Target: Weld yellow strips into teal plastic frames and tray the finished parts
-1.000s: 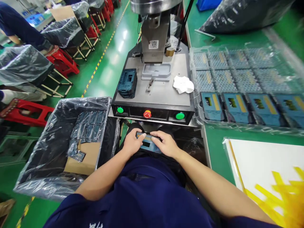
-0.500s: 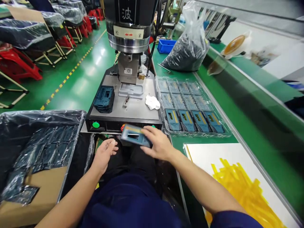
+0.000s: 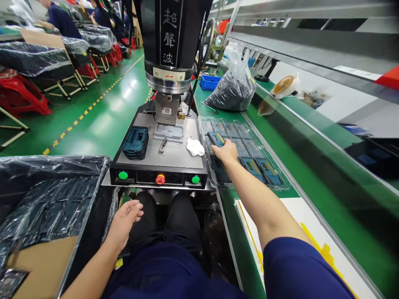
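Note:
My right hand (image 3: pixel 227 151) reaches over the clear plastic tray (image 3: pixel 279 185) and grips a dark blue plastic housing (image 3: pixel 214 138) with a yellow strip on it. That housing is over the tray's middle row at the left; whether it touches the tray I cannot tell. Similar housings (image 3: pixel 267 169) lie in the front row, partly covered by my arm. My left hand (image 3: pixel 126 220) hovers above my lap, fingers curled and thumb against them; anything inside the pinch is too small to make out.
Ahead stands a press (image 3: pixel 168 79) with a grey fixture (image 3: pixel 168 132) under its head. Its base carries a stack of blue housings (image 3: pixel 135 143), crumpled white paper (image 3: pixel 195 147) and green buttons (image 3: pixel 123 175). At left is a lined box (image 3: pixel 43 247); right, a white board (image 3: pixel 291 203) with yellow strips.
My right hand has carried the blue housing from above my lap forward and right, over the tray. My left hand has dropped slightly lower and left. The view has tilted up.

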Action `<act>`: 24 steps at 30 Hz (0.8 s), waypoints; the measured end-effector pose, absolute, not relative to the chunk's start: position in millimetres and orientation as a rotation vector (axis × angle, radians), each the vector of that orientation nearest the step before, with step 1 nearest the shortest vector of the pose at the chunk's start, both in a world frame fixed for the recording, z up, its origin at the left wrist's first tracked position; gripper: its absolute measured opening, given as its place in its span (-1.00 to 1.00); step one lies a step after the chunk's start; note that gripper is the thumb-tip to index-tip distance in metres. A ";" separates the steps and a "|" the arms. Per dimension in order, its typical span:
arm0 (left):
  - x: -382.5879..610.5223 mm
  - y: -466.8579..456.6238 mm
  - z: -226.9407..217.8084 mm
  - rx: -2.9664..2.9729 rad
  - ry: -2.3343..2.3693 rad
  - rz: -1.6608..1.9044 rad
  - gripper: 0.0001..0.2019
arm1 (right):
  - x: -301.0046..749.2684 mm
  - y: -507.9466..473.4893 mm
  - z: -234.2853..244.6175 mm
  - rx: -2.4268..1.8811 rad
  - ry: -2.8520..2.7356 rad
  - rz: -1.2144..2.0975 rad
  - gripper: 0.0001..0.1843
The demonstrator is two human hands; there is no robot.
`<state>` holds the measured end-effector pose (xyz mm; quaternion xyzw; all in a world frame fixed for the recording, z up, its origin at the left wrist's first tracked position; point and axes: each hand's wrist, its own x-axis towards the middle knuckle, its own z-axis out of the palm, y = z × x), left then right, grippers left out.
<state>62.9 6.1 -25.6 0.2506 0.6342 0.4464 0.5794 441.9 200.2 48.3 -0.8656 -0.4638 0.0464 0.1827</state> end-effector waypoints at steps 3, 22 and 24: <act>56.7 5.1 -26.1 0.576 1.499 1.047 -0.36 | 431.9 216.8 45.5 -2.511 -1.264 0.154 -0.28; 44.9 8.5 -32.3 0.554 1.505 0.984 -0.49 | 492.5 151.8 72.5 -2.461 -1.572 0.130 -0.62; 45.1 10.0 -32.2 0.548 1.508 0.972 -0.53 | 520.8 124.8 82.1 -2.589 -1.640 0.170 -0.69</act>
